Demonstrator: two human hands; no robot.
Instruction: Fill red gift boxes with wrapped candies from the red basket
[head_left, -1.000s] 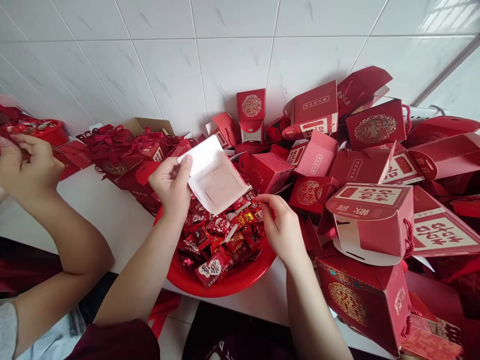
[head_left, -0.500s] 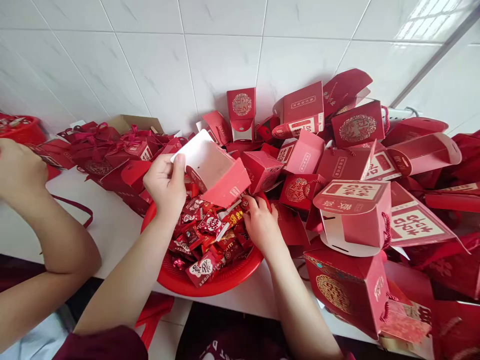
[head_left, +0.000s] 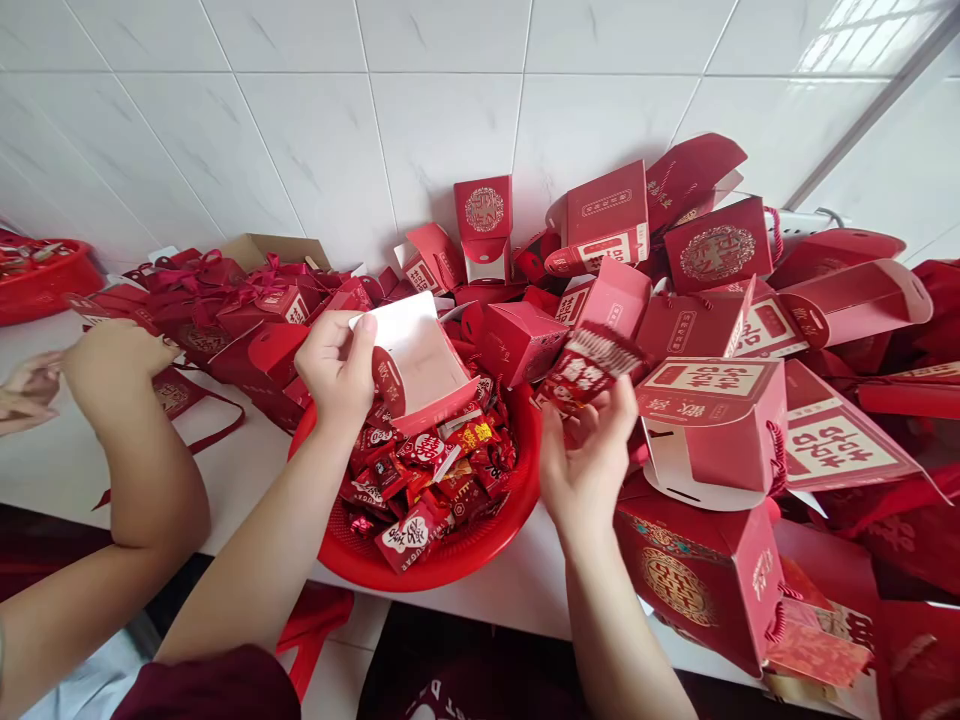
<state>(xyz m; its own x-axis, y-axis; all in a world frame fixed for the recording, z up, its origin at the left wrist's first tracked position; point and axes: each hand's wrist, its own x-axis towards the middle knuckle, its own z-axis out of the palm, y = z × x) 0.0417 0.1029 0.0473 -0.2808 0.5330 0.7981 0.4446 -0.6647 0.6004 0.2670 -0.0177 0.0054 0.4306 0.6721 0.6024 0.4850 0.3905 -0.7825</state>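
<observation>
My left hand [head_left: 339, 365] pinches the white flap of an open red box [head_left: 420, 365], tilted above the left part of a red plastic basket [head_left: 442, 572]. Its pale inside shows. Small wrapped candies [head_left: 420, 470], mostly red with some yellow, fill the basket. At the basket's right edge, my right hand [head_left: 589, 455] is raised palm up, fingers around a red wrapped packet [head_left: 589, 368] with white characters and a striped end. The packet is slightly blurred.
Red and gold boxes [head_left: 716, 250] pile up on the right and along the tiled wall [head_left: 450, 120]. At left, another person's hands [head_left: 124, 365] work near ribbon-tied boxes [head_left: 202, 285]. A second red basket [head_left: 56, 290] stands at the far left.
My right hand has risen out of the candies and moved right, now with the packet. The box in my left hand is lower and tipped differently. The other person's hand has moved right and down.
</observation>
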